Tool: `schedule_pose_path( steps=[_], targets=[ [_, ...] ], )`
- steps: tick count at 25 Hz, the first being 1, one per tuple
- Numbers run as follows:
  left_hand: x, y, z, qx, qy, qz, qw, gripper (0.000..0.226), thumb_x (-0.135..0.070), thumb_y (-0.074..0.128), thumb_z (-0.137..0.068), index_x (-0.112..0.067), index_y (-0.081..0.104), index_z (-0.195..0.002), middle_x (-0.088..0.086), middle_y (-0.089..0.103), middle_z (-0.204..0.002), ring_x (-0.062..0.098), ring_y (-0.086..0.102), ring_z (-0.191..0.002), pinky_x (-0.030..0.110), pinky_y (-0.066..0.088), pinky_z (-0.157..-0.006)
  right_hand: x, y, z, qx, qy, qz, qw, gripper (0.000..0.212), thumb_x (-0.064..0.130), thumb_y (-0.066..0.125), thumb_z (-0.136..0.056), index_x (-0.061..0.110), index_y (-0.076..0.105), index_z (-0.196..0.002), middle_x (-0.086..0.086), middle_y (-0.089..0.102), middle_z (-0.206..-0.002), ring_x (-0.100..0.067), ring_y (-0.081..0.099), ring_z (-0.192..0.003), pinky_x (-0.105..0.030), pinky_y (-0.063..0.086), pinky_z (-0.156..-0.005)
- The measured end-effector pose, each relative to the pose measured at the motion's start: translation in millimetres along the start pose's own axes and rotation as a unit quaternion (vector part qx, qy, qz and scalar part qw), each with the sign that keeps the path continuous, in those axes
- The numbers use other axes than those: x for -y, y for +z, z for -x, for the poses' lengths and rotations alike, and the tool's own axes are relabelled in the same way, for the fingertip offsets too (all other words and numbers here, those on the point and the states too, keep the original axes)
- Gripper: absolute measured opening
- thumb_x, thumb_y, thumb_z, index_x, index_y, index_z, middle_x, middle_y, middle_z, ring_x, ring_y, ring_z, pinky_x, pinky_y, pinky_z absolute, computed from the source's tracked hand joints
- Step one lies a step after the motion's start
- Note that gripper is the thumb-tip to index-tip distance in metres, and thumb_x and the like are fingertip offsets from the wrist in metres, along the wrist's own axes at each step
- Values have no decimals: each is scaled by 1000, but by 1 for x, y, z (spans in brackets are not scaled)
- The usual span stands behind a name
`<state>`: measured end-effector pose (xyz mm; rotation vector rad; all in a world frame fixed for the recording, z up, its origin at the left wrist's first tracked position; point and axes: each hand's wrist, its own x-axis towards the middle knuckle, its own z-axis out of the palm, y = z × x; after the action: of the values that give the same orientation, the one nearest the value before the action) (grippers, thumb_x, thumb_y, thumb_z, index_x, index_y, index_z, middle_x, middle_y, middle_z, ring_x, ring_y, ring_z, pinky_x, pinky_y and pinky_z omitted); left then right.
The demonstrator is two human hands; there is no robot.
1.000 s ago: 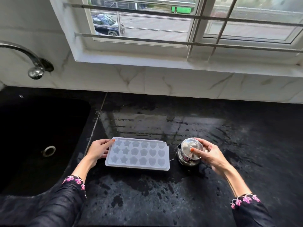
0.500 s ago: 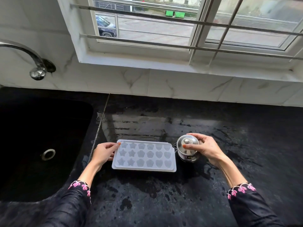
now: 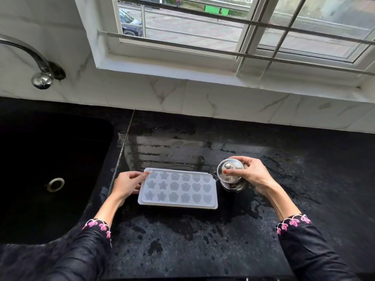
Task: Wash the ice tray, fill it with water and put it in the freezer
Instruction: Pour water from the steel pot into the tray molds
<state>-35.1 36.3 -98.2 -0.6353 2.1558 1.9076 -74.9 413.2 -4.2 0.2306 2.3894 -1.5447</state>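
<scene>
A white ice tray (image 3: 178, 189) with star, flower and heart moulds lies flat on the wet black counter (image 3: 203, 240). My left hand (image 3: 126, 184) grips its left short edge, thumb on the rim. Right beside the tray's far right corner stands a small steel pot (image 3: 230, 177) with a knobbed lid. My right hand (image 3: 250, 174) wraps around the pot from the right, with the thumb resting on the lid. Whether the moulds hold water is not clear.
A black sink (image 3: 50, 169) with a round drain (image 3: 55, 183) lies to the left. A steel tap (image 3: 38, 65) comes out of the marble wall above it. A barred window (image 3: 223, 33) sits behind the counter. Water patches cover the counter.
The view has shifted slightly. Both hands keep their holds; the right thumb has settled on the pot's lid. Tray and pot stay in place.
</scene>
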Motion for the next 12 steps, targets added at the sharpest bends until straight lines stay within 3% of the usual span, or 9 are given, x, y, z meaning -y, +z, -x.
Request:
schedule_pose_path(
  steps=[8,12],
  targets=[
    [2,0,-2,-3,1,-1,1000,26,-31,72,-87,-8,76,-96,11,77,-86,23,71,-72,28,59,-57,7,4,-4,-14,14,42,999,60,41,97,-39,31,78,-95,4,79,-89,-17,73,-93,-40,57,-94],
    [3,-1,-2,-5,-1,2,1000,24,-32,73,-85,-9,76,-94,9,77,-85,22,72,-72,32,60,-60,10,5,-5,-24,9,80,997,57,37,96,-48,31,76,-101,6,78,-90,-13,72,-92,-36,57,-91]
  ],
)
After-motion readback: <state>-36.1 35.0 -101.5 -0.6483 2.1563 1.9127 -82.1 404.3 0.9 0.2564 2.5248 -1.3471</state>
